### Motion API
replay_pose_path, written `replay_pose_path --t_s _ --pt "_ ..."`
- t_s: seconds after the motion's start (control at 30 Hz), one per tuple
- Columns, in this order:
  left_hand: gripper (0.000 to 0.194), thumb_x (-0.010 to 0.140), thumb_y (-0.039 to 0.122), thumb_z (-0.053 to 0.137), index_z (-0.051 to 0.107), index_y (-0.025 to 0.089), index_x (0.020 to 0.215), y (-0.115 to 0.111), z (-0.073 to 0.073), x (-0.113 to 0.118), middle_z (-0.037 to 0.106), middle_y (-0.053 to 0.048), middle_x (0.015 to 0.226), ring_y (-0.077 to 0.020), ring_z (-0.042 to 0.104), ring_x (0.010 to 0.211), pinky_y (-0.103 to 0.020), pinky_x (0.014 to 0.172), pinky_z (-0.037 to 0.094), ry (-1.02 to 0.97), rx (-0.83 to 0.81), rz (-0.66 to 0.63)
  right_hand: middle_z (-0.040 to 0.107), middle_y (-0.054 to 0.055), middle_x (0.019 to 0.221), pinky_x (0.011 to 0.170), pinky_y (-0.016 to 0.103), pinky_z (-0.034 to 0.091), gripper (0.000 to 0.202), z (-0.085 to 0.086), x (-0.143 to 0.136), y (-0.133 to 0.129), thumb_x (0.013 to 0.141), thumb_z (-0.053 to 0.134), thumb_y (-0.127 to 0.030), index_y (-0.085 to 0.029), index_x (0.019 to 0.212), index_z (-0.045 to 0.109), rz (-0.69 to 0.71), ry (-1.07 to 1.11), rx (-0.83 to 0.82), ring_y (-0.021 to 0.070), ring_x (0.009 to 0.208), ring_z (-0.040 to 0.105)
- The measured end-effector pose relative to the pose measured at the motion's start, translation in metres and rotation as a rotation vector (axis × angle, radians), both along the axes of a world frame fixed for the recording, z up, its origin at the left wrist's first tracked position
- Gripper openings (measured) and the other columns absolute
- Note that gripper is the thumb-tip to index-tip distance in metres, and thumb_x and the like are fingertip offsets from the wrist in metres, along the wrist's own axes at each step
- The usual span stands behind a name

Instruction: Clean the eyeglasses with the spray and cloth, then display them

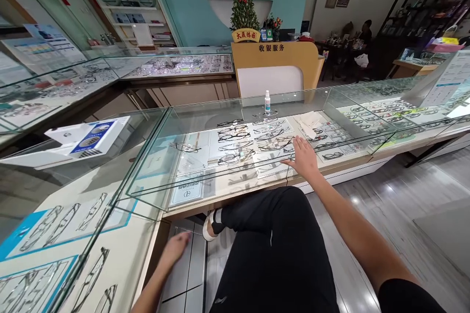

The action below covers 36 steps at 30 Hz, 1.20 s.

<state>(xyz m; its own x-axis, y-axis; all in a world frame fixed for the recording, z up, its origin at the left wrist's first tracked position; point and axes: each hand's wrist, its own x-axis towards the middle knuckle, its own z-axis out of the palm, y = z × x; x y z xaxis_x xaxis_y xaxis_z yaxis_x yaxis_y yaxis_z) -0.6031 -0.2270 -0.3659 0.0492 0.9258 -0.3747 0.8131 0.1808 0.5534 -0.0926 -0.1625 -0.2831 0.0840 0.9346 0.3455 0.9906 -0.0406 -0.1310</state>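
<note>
a small white spray bottle (267, 103) stands upright on the glass surface (207, 115), which reaches out to both sides of the bottle. the right hand (304, 157) is nearer the person than the bottle and a little to its right, palm down by the front edge of the glass, fingers extended and thumb held out wide, gripping nothing. the left hand (176, 247) is well to the left of the bottle and much closer to the person, lower than the glass; it is blurred and partly curled, so i cannot tell whether it holds anything. beneath the glass, rows of eyeglasses (235, 136) lie in front of the bottle, with a pale beige piece (310, 121) to its right. a blue-and-white card stand (91, 139) is far to the bottle's left, and a leafy plant (243, 10) rises behind it.
</note>
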Motion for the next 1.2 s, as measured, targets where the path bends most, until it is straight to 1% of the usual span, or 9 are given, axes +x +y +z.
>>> replay_pose_path --t_s 0.13,0.23,0.4,0.5,0.6,0.83,0.93,1.03,1.2 --pt "0.065 0.082 0.085 0.061 0.06 0.022 0.063 -0.001 0.039 0.066 0.052 0.0 0.063 -0.0181 0.046 0.064 -0.03 0.066 0.04 -0.168 -0.224 -0.346 0.04 0.034 0.18 0.138 0.06 0.033 0.111 -0.005 0.0 -0.001 0.102 0.062 -0.079 0.002 0.173 0.04 0.005 -0.002 0.032 0.0449 0.17 0.04" --pt "0.06 0.105 0.072 0.048 0.07 0.021 0.082 0.022 0.112 0.139 0.064 -0.002 0.078 -0.0189 0.054 0.074 -0.03 0.072 0.039 -0.339 -0.14 -0.752 0.041 0.034 0.18 0.138 0.06 0.033 0.112 -0.006 0.001 -0.001 0.101 0.061 -0.081 0.003 0.172 0.042 0.015 0.005 0.03 0.0452 0.17 0.041" --pt "0.037 0.111 0.051 0.055 0.08 0.024 0.105 0.095 0.225 0.247 0.079 -0.005 0.093 -0.0258 0.071 0.091 -0.033 0.078 0.044 -0.016 0.437 -0.691 0.043 0.032 0.18 0.136 0.061 0.035 0.107 -0.008 0.002 -0.003 0.103 0.06 -0.079 0.0 0.173 0.043 0.019 0.017 0.048 0.0455 0.169 0.042" --pt "0.032 0.106 0.044 0.07 0.083 0.023 0.125 0.138 0.235 0.293 0.084 -0.012 0.117 -0.0344 0.075 0.117 -0.038 0.092 0.052 0.222 0.504 -0.672 0.046 0.032 0.178 0.135 0.062 0.037 0.104 -0.01 0.003 -0.004 0.102 0.063 -0.077 -0.001 0.172 0.044 0.026 0.017 0.067 0.0457 0.167 0.045" --pt "0.017 0.098 0.033 0.079 0.089 0.022 0.105 0.162 0.226 0.32 0.086 -0.014 0.109 -0.0359 0.077 0.116 -0.038 0.092 0.054 0.222 0.439 -0.733 0.048 0.032 0.177 0.135 0.062 0.038 0.105 -0.011 0.002 -0.005 0.1 0.069 -0.075 -0.002 0.172 0.045 0.032 0.017 0.067 0.046 0.166 0.046" --pt "0.024 0.094 0.045 0.077 0.091 0.025 0.091 0.187 0.253 0.28 0.077 -0.004 0.077 -0.0228 0.069 0.073 -0.033 0.065 0.045 -0.039 0.419 -0.755 0.032 0.033 0.184 0.137 0.06 0.039 0.116 0.036 0.0 -0.02 0.09 0.084 -0.065 0.0 0.175 0.039 0.043 0.038 -0.256 0.0463 0.174 0.034" --pt "0.035 0.089 0.056 0.079 0.088 0.022 0.083 0.206 0.287 0.233 0.073 -0.003 0.069 -0.0179 0.059 0.061 -0.03 0.057 0.038 -0.474 0.428 -0.668 0.053 0.035 0.172 0.122 0.054 0.054 0.105 0.099 -0.007 -0.014 0.084 0.091 -0.063 -0.002 0.163 0.058 0.015 0.023 -0.412 0.0489 0.159 0.056" --pt "0.038 0.082 0.058 0.087 0.085 0.02 0.079 0.224 0.321 0.193 0.079 -0.006 0.078 -0.019 0.066 0.07 -0.03 0.064 0.046 -0.726 0.521 -0.513 0.086 0.019 0.125 0.085 0.045 0.06 0.051 0.176 -0.034 0.016 0.099 0.074 -0.065 -0.021 0.124 0.081 0.12 0.026 -0.28 0.04 0.109 0.082" --pt "0.039 0.077 0.059 0.094 0.086 0.022 0.084 0.245 0.349 0.16 0.086 -0.009 0.096 -0.0251 0.077 0.096 -0.039 0.094 0.06 -0.936 0.668 -0.316 0.084 0.004 0.089 0.062 0.033 0.042 0.042 0.265 -0.102 0.088 0.1 0.074 -0.068 -0.027 0.098 0.08 0.526 0.233 -0.158 0.0228 0.074 0.073"
